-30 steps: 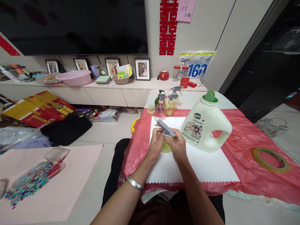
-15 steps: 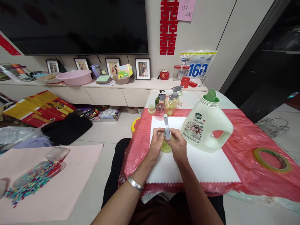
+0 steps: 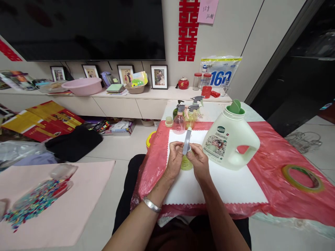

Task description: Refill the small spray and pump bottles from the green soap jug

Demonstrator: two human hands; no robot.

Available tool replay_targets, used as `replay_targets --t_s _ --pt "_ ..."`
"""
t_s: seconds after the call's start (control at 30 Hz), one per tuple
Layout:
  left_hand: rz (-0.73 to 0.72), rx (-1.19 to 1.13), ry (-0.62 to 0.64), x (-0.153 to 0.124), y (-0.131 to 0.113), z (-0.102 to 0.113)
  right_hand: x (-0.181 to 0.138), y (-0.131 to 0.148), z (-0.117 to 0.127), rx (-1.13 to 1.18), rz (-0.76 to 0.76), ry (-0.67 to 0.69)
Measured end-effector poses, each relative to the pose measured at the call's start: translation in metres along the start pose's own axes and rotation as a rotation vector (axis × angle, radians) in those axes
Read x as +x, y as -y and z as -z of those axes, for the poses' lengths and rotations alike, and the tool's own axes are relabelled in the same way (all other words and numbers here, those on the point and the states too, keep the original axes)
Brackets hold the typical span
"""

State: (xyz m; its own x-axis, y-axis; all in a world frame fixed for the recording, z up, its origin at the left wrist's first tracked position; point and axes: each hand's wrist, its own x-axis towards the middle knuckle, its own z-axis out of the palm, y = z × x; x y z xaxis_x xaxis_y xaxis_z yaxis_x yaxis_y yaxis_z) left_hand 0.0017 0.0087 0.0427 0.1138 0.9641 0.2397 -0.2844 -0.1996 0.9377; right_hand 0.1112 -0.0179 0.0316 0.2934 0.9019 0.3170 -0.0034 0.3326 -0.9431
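Both my hands meet over a white mat on a red-covered table. Between them stands a small yellow-green spray bottle with a grey trigger head pointing away from me. My left hand wraps the bottle's left side. On the right side, my right hand has its fingers closed at the neck just under the trigger head. A large pale-green detergent jug with an open green cap stands just right of my hands.
Several small spray bottles and a small jar stand at the table's far edge. A tape roll lies on the right. Left of me, a pink sheet on the floor carries coloured beads. A low cabinet lines the wall.
The grey trigger head has turned: it pointed up-left a second ago and now points almost straight away from me. My hands stayed on the bottle, shifting slightly.
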Motion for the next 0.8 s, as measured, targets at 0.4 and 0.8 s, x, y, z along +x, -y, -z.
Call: replay_targets --t_s 0.4,0.8 --pt "0.011 -0.114 0.106 0.002 0.016 0.012 -0.002 -0.004 -0.008 -0.004 0.006 -0.061" --pt "0.017 -0.118 0.105 0.001 0.016 0.012 -0.003 -0.007 -0.009 0.047 -0.018 -0.074"
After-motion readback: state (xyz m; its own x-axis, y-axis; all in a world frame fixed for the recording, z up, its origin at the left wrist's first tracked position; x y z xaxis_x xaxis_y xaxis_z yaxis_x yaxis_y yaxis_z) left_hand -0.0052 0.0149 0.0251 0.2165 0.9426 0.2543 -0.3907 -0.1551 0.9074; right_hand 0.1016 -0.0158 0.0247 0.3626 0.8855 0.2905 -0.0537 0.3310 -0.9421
